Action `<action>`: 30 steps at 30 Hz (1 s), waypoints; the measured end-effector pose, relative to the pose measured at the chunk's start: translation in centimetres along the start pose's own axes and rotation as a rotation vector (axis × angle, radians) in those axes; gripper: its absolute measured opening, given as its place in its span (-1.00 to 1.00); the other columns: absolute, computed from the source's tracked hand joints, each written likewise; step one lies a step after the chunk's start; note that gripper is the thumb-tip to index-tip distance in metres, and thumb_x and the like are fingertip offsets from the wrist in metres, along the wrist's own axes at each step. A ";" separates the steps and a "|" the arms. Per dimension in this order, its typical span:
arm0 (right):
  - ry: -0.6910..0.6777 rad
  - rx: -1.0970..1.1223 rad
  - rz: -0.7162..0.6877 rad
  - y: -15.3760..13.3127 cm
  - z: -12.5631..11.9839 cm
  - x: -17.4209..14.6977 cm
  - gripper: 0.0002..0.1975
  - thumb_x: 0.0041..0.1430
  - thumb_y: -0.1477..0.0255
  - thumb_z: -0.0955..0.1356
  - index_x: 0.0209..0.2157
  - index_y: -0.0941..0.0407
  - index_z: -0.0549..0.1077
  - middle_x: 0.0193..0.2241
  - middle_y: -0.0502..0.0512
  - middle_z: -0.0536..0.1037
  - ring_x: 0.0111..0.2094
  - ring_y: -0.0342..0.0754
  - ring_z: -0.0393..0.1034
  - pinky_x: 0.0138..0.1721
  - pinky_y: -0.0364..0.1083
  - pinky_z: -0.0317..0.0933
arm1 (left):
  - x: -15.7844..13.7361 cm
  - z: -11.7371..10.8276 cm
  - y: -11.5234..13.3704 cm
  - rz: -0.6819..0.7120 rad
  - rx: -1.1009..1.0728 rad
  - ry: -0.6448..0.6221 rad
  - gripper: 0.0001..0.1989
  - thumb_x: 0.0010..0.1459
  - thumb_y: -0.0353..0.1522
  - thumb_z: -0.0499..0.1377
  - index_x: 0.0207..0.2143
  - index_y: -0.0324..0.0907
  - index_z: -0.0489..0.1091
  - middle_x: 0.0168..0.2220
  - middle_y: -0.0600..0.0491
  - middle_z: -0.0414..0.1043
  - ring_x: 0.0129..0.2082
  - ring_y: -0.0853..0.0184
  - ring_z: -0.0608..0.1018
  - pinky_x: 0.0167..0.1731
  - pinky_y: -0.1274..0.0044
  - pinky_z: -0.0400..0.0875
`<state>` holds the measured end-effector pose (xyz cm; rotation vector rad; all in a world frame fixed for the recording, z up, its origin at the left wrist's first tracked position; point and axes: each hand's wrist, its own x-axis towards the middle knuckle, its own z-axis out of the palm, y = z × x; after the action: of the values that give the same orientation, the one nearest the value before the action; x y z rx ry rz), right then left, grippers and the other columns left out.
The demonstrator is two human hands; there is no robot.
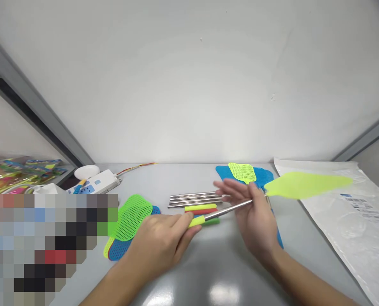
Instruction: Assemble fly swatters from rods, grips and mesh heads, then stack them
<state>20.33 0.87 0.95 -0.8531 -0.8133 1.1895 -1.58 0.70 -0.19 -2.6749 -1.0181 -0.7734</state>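
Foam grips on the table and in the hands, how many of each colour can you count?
Yellow grip: 2 (one lying, one in the left hand)
Red grip: 1
Green grip: 1
Total: 4 that show

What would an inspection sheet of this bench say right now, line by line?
Surface: grey table, glossy, against a white wall.
Job's things: yellow swatter on a steel rod, held across both hands; spare rods with coloured grips; swatter heads stacked at left, more at back.
Clutter: plastic bag at right; coloured packets far left.
Hands: left hand grips the yellow handle; right hand holds the rod near the head.
Cables: power strip with a red-yellow cord.
Surroundings: grey frame bars; a blurred patch at left.
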 end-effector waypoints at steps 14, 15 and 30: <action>-0.099 -0.017 0.056 -0.6 -1.6 1.3 -0.49 0.17 -0.01 0.28 -0.06 0.06 0.56 -0.30 0.06 0.45 -0.33 -0.08 0.31 -0.18 -0.09 0.26 | 0.0 -1.5 -3.6 -0.030 0.020 0.017 -0.77 0.34 -0.27 0.03 -0.25 -0.17 0.43 -0.48 0.11 0.46 -0.53 0.39 0.47 -0.50 0.56 0.23; -0.091 -0.011 0.075 -0.8 -1.5 1.3 -0.47 0.18 -0.02 0.26 -0.09 0.08 0.57 -0.33 0.05 0.44 -0.35 -0.09 0.30 -0.19 -0.09 0.27 | 0.0 -1.4 -3.6 -0.030 0.017 0.014 -0.77 0.34 -0.27 0.03 -0.25 -0.17 0.43 -0.48 0.11 0.46 -0.52 0.39 0.47 -0.50 0.56 0.24; 0.240 -0.217 -0.157 -0.8 -1.5 1.3 -0.74 0.20 0.15 0.35 -0.19 0.02 0.47 -0.28 0.00 0.51 -0.43 -0.11 0.33 -0.46 -0.10 0.23 | -0.1 -0.8 -2.6 -0.054 -0.030 0.144 -0.87 0.30 -0.35 0.10 -0.16 -0.17 0.39 -0.46 0.12 0.46 -0.52 0.42 0.49 -0.48 0.59 0.29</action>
<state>22.23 1.83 1.08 -1.0672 -0.8051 0.8515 -3.72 2.32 0.35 -2.5815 -1.0542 -0.9831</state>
